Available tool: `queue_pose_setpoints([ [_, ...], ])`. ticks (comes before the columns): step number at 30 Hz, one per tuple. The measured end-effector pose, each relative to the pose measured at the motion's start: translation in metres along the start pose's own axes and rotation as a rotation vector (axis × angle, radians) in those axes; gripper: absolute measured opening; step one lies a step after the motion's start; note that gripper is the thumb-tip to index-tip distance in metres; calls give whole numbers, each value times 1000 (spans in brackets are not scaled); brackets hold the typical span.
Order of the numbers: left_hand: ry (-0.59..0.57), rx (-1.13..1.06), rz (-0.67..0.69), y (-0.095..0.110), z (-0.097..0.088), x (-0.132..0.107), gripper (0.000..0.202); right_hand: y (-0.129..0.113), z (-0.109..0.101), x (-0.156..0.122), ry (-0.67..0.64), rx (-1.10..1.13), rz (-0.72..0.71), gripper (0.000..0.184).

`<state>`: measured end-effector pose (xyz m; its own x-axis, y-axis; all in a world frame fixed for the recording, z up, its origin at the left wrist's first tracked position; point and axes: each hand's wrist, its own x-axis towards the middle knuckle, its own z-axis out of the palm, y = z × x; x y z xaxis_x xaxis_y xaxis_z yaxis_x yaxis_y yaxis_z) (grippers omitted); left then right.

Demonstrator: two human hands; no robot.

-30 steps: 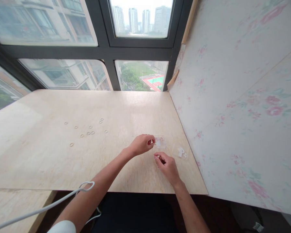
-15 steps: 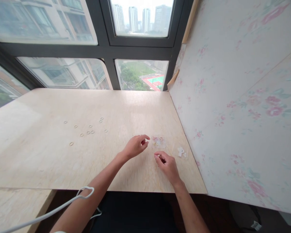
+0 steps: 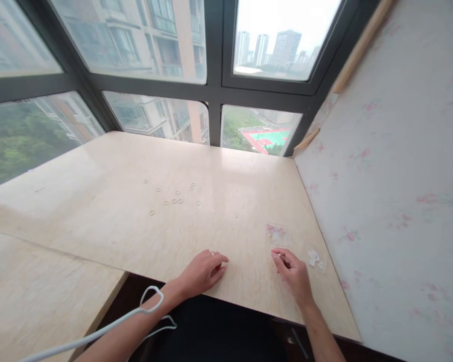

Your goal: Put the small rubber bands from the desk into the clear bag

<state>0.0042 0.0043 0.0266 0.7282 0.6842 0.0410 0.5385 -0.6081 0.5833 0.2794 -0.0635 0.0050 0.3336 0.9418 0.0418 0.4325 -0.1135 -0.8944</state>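
My left hand [image 3: 206, 271] rests low over the table's front edge, loosely curled, with thumb and fingers a little apart and nothing visible between them. It wears a ring on one finger. Further right, my right hand [image 3: 292, 271] is in a pinch, thumb against fingertips; whatever it holds is too small to make out. Just beyond those fingertips lies a small clear plastic case [image 3: 277, 238] with pink-red and yellowish rings in it. Several thin, pale rings [image 3: 180, 201] are scattered on the table, left of the middle and away from both hands.
White tag-like pieces [image 3: 313, 258], seemingly on clear plastic, lie right of the case. The pale marbled table [image 3: 245, 181] meets a floral-papered wall [image 3: 392, 181] at the right and dark-framed windows at the back. A white cable [image 3: 98, 332] runs over my left forearm.
My left hand has drawn back from beside the case towards the table's front edge. My right hand stays pinched near the case. The view has swung left and tilted.
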Motion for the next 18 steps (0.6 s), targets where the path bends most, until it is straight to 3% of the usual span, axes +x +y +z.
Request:
queue_pose_setpoints([
  [5, 76, -106, -62, -24, -11, -29, 21, 0, 7, 0, -9, 22, 44, 39],
  [8, 116, -158, -59, -32, -12, -37, 19, -17, 25, 0, -88, 44, 26, 37],
  [13, 157, -165, 1, -34, -10, -39, 18, -80, 84, 20, -311, 28, -191, 27],
  [18, 179, -114, 79, -38, -9, -43, 16, -145, 162, 68, -510, -55, -408, 20],
])
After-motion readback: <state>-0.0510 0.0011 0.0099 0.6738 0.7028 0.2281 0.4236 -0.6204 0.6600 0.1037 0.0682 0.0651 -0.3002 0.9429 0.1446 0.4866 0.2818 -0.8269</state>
